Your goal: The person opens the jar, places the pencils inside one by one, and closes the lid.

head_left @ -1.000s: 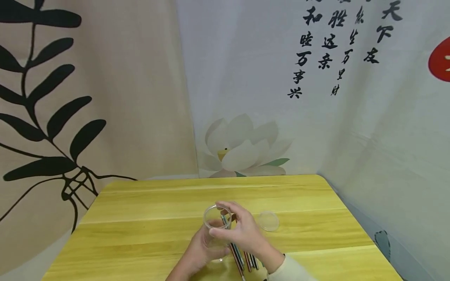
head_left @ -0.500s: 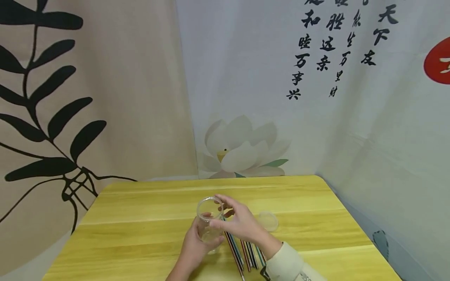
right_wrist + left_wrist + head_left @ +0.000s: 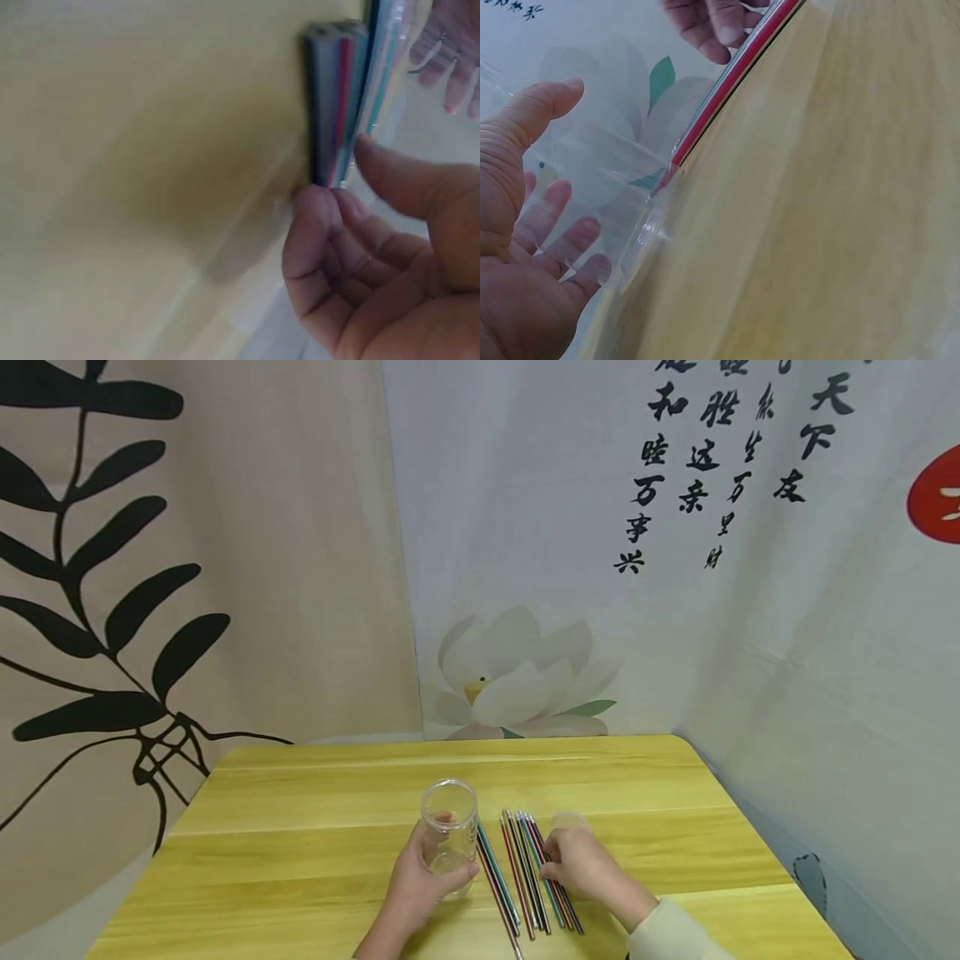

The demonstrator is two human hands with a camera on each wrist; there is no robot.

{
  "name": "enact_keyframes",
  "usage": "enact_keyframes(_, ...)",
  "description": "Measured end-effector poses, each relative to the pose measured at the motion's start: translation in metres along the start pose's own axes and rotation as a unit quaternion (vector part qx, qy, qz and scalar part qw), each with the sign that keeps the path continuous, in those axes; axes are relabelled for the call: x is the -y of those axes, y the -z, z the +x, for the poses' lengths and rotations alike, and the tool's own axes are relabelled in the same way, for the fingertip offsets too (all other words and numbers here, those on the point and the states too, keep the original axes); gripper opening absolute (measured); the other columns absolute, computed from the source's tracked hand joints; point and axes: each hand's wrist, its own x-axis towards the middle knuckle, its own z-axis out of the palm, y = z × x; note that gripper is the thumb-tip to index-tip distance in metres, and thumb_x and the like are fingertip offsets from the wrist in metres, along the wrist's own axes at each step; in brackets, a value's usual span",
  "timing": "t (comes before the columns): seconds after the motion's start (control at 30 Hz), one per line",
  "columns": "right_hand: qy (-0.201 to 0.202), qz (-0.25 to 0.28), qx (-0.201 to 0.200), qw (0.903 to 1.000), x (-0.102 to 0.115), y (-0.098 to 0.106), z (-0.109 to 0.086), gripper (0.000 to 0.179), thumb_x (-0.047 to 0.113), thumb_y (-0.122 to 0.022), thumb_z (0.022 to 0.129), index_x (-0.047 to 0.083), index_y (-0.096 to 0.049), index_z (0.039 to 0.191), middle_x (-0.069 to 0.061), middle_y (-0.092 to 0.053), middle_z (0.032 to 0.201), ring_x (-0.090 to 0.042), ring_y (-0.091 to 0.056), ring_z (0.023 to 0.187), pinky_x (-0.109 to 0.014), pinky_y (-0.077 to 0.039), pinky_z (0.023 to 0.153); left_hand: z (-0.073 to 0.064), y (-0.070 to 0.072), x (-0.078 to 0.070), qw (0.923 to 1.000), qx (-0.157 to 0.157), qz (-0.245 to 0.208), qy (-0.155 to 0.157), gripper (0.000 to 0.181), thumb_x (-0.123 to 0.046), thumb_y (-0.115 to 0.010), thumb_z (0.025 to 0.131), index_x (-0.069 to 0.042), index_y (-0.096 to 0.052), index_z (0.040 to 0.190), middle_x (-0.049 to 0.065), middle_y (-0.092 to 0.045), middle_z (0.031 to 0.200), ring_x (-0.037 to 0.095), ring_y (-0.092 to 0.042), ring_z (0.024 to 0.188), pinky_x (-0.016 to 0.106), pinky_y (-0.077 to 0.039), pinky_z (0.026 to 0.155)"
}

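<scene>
My left hand [image 3: 420,877] grips a clear, cylindrical plastic jar [image 3: 450,806] with no lid on it, its mouth facing up. In the left wrist view the fingers show through the transparent wall. Several thin coloured pencils [image 3: 530,881] lie side by side on the table, just right of the jar. My right hand [image 3: 588,864] is over the rightmost ones, fingers bent and thumb held apart. In the right wrist view its thumb and index fingertip stand on either side of the near end of a pencil bundle [image 3: 336,97].
A clear round lid [image 3: 570,819] lies behind my right hand, partly hidden by it. The wooden table [image 3: 300,827] ends at a printed cloth backdrop [image 3: 525,527] behind and to the sides.
My right hand has left the jar's rim and moved right and down to the pencils, uncovering more of them. The left hand has raised the jar slightly and moved it left.
</scene>
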Motion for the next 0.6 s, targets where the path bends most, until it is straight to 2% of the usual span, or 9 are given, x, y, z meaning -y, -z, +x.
enact_keyframes(0.13,-0.030,0.021,-0.006,0.9993,-0.007,-0.003,0.002,0.024,0.004,-0.085,0.087,-0.002,-0.067,0.102,-0.005,-0.066,0.083,-0.015,-0.060,0.074,-0.029,-0.056,0.063,0.000,0.000,-0.001,1.0000,0.004,-0.004,0.002,0.088,-0.026,-0.097,0.077,-0.023,-0.051,0.152,0.013,-0.060,0.155,0.044,-0.054,0.144,0.078,-0.040,0.115)
enact_keyframes(0.27,-0.058,0.041,0.011,0.9974,-0.008,-0.003,0.007,0.030,0.003,-0.084,0.087,-0.005,-0.065,0.110,-0.010,-0.067,0.082,-0.019,-0.060,0.071,-0.033,-0.056,0.061,0.000,0.001,0.000,1.0000,0.005,-0.007,0.001,0.089,-0.027,-0.098,0.076,-0.024,-0.051,0.152,0.013,-0.060,0.155,0.044,-0.053,0.145,0.078,-0.038,0.116)
enact_keyframes(0.37,-0.072,0.039,0.020,0.9964,-0.006,-0.003,0.010,0.030,0.004,-0.083,0.086,-0.004,-0.065,0.108,-0.011,-0.069,0.087,-0.019,-0.060,0.074,-0.033,-0.057,0.064,0.001,0.001,0.001,1.0000,0.005,-0.003,-0.002,0.089,-0.028,-0.098,0.076,-0.024,-0.051,0.152,0.013,-0.060,0.154,0.044,-0.054,0.144,0.078,-0.039,0.116)
enact_keyframes(0.47,-0.086,0.039,0.029,0.9952,-0.004,-0.004,0.010,0.015,0.005,-0.079,0.086,0.004,-0.064,0.088,-0.003,-0.062,0.078,-0.015,-0.053,0.069,-0.029,-0.050,0.058,0.001,0.002,0.002,1.0000,0.004,0.002,-0.008,0.089,-0.028,-0.098,0.076,-0.024,-0.051,0.152,0.014,-0.061,0.153,0.044,-0.055,0.142,0.076,-0.042,0.114)
enact_keyframes(0.53,-0.086,0.051,0.032,0.9944,-0.004,-0.004,0.009,0.023,0.005,-0.076,0.087,0.010,-0.057,0.074,0.003,-0.052,0.068,-0.011,-0.045,0.061,-0.024,-0.040,0.052,0.001,0.002,0.002,0.9999,0.003,0.006,-0.011,0.090,-0.029,-0.098,0.075,-0.024,-0.051,0.152,0.014,-0.062,0.152,0.043,-0.057,0.140,0.075,-0.044,0.113)
enact_keyframes(0.6,-0.083,0.076,0.032,0.9931,-0.003,0.001,0.007,0.028,0.004,-0.071,0.088,0.013,-0.052,0.070,0.005,-0.044,0.062,-0.010,-0.038,0.055,-0.022,-0.030,0.049,0.001,0.002,0.003,0.9999,0.003,0.010,-0.013,0.090,-0.029,-0.098,0.075,-0.024,-0.051,0.151,0.014,-0.062,0.152,0.043,-0.058,0.139,0.073,-0.046,0.112)
